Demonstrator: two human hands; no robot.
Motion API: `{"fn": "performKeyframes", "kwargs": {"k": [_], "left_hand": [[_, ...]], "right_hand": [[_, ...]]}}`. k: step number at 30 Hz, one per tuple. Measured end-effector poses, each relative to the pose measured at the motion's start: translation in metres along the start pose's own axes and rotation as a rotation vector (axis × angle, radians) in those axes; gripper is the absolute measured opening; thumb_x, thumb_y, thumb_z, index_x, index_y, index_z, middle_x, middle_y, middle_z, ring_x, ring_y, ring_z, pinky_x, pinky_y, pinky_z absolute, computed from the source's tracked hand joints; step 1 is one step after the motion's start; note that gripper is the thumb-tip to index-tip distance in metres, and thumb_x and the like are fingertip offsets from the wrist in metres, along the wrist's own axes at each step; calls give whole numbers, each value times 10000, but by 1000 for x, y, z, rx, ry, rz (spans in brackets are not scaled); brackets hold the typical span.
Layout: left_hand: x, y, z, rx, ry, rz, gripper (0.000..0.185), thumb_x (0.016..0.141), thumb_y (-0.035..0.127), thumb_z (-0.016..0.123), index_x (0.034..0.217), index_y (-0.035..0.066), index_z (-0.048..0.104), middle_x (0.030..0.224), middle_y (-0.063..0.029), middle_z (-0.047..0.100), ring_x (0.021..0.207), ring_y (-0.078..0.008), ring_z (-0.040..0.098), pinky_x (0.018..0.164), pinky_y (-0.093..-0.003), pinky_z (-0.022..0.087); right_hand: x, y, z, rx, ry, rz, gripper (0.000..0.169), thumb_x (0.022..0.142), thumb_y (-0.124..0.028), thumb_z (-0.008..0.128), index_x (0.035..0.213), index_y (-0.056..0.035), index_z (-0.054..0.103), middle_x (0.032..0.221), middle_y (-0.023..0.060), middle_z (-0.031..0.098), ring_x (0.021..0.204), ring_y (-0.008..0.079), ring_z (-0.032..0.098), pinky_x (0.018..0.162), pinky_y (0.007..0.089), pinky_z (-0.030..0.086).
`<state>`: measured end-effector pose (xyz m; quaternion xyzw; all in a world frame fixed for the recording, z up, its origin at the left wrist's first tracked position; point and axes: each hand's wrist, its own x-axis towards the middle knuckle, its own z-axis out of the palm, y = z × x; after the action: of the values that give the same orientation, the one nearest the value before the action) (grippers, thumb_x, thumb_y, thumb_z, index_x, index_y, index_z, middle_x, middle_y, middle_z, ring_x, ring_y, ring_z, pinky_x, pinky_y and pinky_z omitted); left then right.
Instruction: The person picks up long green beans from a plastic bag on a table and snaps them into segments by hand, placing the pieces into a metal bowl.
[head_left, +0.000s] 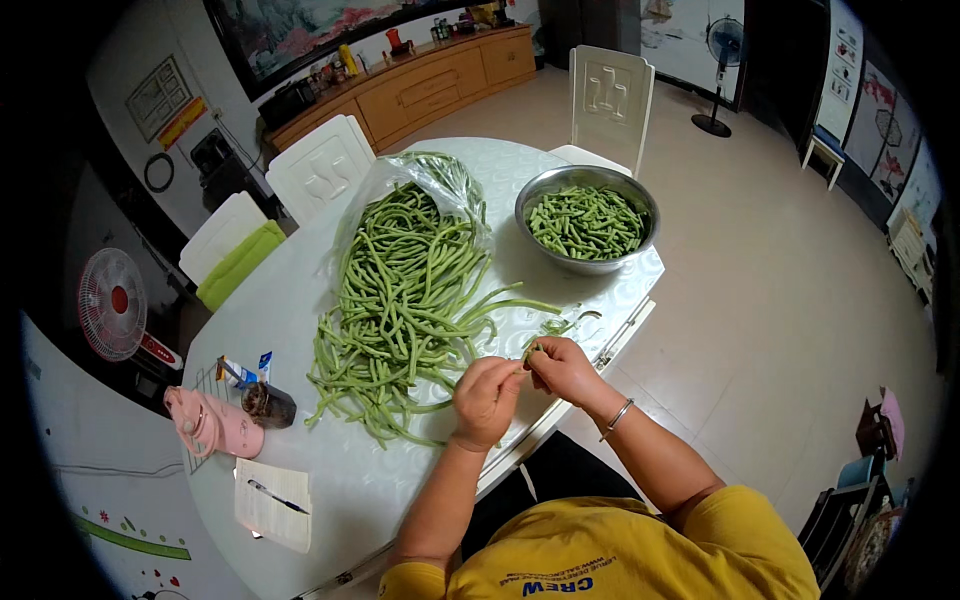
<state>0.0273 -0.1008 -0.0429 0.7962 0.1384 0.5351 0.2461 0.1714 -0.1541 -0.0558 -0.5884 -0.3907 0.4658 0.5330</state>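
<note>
My left hand (486, 397) and my right hand (564, 369) meet above the table's near edge, fingertips nearly touching. Between them is a short bit of green long bean (529, 352), pinched by both hands and mostly hidden by the fingers. Just beyond my right hand lie thin green trimmings (556, 327). To the left spreads a large heap of whole long beans (409, 285), spilling from a clear plastic bag (457, 184). A stainless steel bowl (585, 265) at the far right of the table holds many cut bean pieces (589, 223).
On the table's left are a pink bottle (238, 433), a dark-filled jar (268, 405) and a notebook (274, 517) with a pen (277, 496) on it. White chairs (321, 169) stand around the table (255, 322). A red-centred fan (114, 300) is at left.
</note>
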Motion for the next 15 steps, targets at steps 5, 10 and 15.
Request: {"fn": "performKeyframes", "kwargs": {"k": [5,10,15], "left_hand": [[-8,-13,1,-323,195,-345,55,852,49,568,895,18,582,746,-52,552,615,-119,517,528,-217,415],[16,-28,-20,-1193,451,-885,152,901,164,536,916,14,551,685,-32,521,537,-103,453,473,-214,349],[6,-27,-11,-1141,90,-1055,108,896,129,530,886,24,554,716,-47,537,509,-89,441,435,-199,330]], "right_hand": [[0,-8,2,606,-142,155,169,862,-139,428,744,-57,517,527,17,458,411,95,364,391,223,297],[-7,-2,-20,807,-222,55,155,870,-131,415,794,-39,513,567,42,490,416,112,382,396,225,320],[-11,-14,-2,575,-158,177,181,905,-180,461,853,-29,544,630,59,569,456,118,455,399,227,354]]}}
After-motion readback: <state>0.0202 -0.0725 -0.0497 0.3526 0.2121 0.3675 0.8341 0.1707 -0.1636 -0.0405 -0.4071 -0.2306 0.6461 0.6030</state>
